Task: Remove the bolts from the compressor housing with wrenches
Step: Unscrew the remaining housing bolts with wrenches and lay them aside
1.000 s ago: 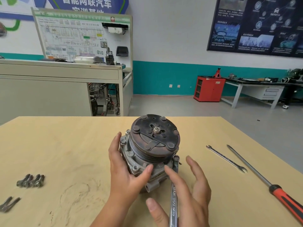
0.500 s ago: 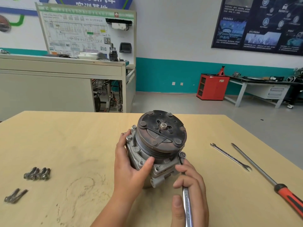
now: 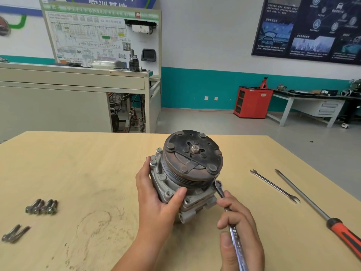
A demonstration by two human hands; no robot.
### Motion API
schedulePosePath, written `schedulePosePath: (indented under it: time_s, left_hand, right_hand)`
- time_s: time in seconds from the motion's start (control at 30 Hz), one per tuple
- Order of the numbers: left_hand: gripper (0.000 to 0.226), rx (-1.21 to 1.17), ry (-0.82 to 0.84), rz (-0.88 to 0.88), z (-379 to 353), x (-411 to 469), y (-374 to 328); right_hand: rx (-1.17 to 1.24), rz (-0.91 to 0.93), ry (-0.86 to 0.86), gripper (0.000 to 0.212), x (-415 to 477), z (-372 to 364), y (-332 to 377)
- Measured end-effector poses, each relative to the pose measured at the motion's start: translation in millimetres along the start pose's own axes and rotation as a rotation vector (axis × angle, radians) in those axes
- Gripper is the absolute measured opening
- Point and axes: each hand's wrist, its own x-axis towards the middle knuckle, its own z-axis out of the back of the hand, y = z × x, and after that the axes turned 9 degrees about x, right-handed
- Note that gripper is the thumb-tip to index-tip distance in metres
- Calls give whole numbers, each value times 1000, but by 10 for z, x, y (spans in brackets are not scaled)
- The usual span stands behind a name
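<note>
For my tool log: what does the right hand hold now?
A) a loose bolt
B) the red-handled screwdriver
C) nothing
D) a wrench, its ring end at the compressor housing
D: the right hand grips the wrench; the screwdriver lies on the table.

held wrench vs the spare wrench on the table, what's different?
The held wrench is gripped by the right hand, ring end at the compressor housing; the spare wrench lies loose on the table, beside the screwdriver. The held wrench shows a ring end; the spare wrench shows an open fork at its near end. Both are bare silvery metal.
</note>
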Motion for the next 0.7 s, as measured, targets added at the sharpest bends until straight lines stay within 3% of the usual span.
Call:
schedulePosePath:
  time_s: [0.27, 0.37, 0.43, 0.5, 0.7]
  left_hand:
    - [73, 32, -46, -59, 15, 6, 53]
    - [68, 84, -47, -92, 44, 60, 96]
    - [65, 62, -13, -86, 73, 118, 120]
    - [65, 2, 39, -62, 100, 178, 150]
    - [74, -78, 126, -5, 108, 259, 180]
  right_hand:
    - [235, -104, -50, 26, 60, 82, -107]
    - [472, -292, -127, 30, 138, 194, -161]
    - [669, -464, -140, 46, 227, 281, -176]
    - [767, -526, -80, 57, 317, 339, -175]
    - [853, -692, 228, 47, 759, 415, -209]
